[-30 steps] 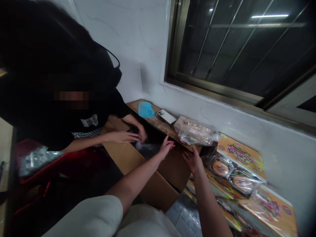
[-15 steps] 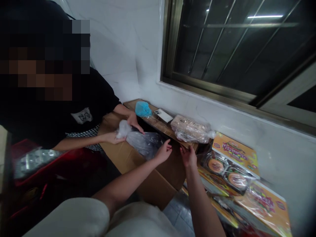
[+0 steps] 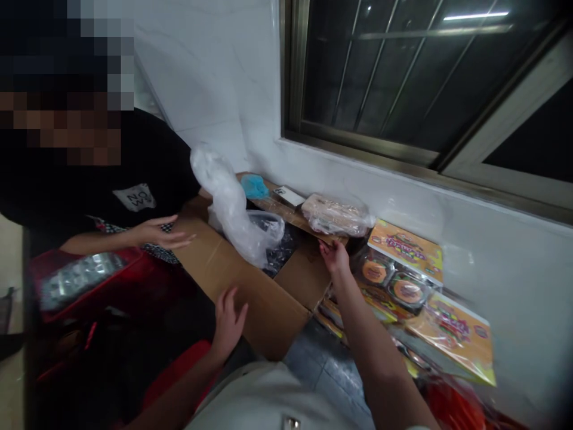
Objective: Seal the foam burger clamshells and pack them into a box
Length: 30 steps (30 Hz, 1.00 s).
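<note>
A brown cardboard box stands in front of me with its flaps folded outward. My right hand grips the edge of the box's far flap, fingers beneath it and thumb on top. My left hand is open, fingers apart, by the outer face of the near flap; whether it touches the cardboard I cannot tell. A puffed-up clear plastic bag rises out of the box opening between my hands and a co-worker. Dark contents under the plastic inside the box cannot be made out.
On the far flap lie a blue plastic bundle, a phone and a plastic-wrapped pack. Packaged burger toys are stacked at right. A co-worker's hand is at the box's left; a red crate sits beyond.
My left hand has drawn back from the box opening to the near flap. The plastic bag has billowed up. The co-worker's hands have come off it. My right hand stays at the far flap.
</note>
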Each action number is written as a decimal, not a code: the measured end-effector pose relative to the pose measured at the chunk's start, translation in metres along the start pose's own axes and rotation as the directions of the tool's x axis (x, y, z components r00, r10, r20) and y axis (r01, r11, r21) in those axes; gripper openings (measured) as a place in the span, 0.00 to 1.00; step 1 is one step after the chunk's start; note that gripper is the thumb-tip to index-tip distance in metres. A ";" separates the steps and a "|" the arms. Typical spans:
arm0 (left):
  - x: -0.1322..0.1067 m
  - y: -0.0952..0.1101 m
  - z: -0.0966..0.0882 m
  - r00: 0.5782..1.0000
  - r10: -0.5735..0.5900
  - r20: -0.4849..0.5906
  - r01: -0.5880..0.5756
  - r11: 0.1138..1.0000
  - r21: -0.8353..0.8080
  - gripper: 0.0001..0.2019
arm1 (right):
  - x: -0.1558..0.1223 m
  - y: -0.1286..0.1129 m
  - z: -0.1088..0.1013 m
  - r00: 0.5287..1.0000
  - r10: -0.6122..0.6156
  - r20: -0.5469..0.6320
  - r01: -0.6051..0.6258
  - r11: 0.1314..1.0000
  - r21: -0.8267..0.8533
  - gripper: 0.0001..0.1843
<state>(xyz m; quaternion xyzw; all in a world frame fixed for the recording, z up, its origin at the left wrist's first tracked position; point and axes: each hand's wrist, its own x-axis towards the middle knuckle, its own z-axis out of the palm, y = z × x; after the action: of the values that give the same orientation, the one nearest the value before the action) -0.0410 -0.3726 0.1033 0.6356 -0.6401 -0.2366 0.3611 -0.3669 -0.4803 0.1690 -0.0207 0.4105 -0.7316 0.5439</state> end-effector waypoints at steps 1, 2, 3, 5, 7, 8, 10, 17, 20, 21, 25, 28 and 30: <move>-0.007 -0.010 0.001 0.988 -0.150 -0.026 0.149 0.988 -0.035 0.28 | 0.000 -0.002 0.000 1.000 0.007 0.000 -0.007 1.000 -0.005 0.05; -0.013 -0.018 0.003 0.956 -0.292 -0.042 0.289 0.955 -0.074 0.31 | 0.001 -0.005 0.001 1.000 0.013 -0.002 -0.013 1.000 -0.010 0.06; -0.020 -0.025 0.004 0.910 -0.413 -0.048 0.406 0.907 -0.109 0.34 | 0.002 -0.007 0.001 1.000 0.019 -0.003 -0.019 1.000 -0.015 0.06; -0.031 -0.034 0.006 0.827 -0.561 -0.034 0.549 0.819 -0.165 0.35 | 0.003 -0.011 0.002 1.000 0.028 -0.005 -0.028 0.999 -0.026 0.07; -0.041 -0.036 0.006 0.783 -0.621 0.037 0.611 0.758 -0.227 0.31 | 0.003 -0.014 0.003 0.999 0.036 -0.002 -0.036 0.999 -0.037 0.07; -0.045 -0.036 0.006 0.773 -0.627 0.092 0.626 0.733 -0.264 0.28 | 0.002 -0.015 0.003 0.999 0.040 0.001 -0.040 0.998 -0.041 0.07; -0.050 -0.031 0.006 0.781 -0.597 0.183 0.621 0.712 -0.328 0.21 | 0.000 -0.016 0.004 0.999 0.043 0.007 -0.043 0.998 -0.047 0.08; -0.038 0.007 -0.002 0.878 -0.466 -0.111 0.405 0.846 -0.346 0.30 | -0.004 -0.020 0.010 0.998 0.051 0.030 -0.049 0.996 -0.076 0.09; -0.027 0.037 -0.002 0.976 -0.101 -0.193 0.071 0.985 -0.156 0.26 | -0.003 -0.024 0.013 0.998 0.042 0.051 -0.038 0.996 -0.087 0.09; -0.024 0.048 -0.001 0.982 0.021 -0.185 -0.039 0.995 -0.092 0.23 | -0.003 -0.025 0.014 0.997 0.040 0.059 -0.035 0.995 -0.090 0.09; -0.019 0.080 0.005 0.973 0.221 -0.071 -0.222 0.975 -0.006 0.17 | -0.003 -0.031 0.018 0.995 0.046 0.083 -0.038 0.994 -0.101 0.09; -0.015 0.101 0.006 0.932 0.343 0.117 -0.345 0.939 0.000 0.14 | -0.003 -0.033 0.019 0.995 0.046 0.090 -0.037 0.994 -0.103 0.09; -0.005 0.116 0.006 0.884 0.410 0.226 -0.432 0.900 0.058 0.14 | -0.004 -0.033 0.020 0.995 0.047 0.092 -0.038 0.994 -0.105 0.09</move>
<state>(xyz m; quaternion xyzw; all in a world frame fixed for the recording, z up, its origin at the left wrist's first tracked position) -0.1210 -0.3595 0.1872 0.4714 -0.8088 -0.1831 0.3002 -0.3818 -0.4861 0.2042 -0.0746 0.4218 -0.6960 0.5763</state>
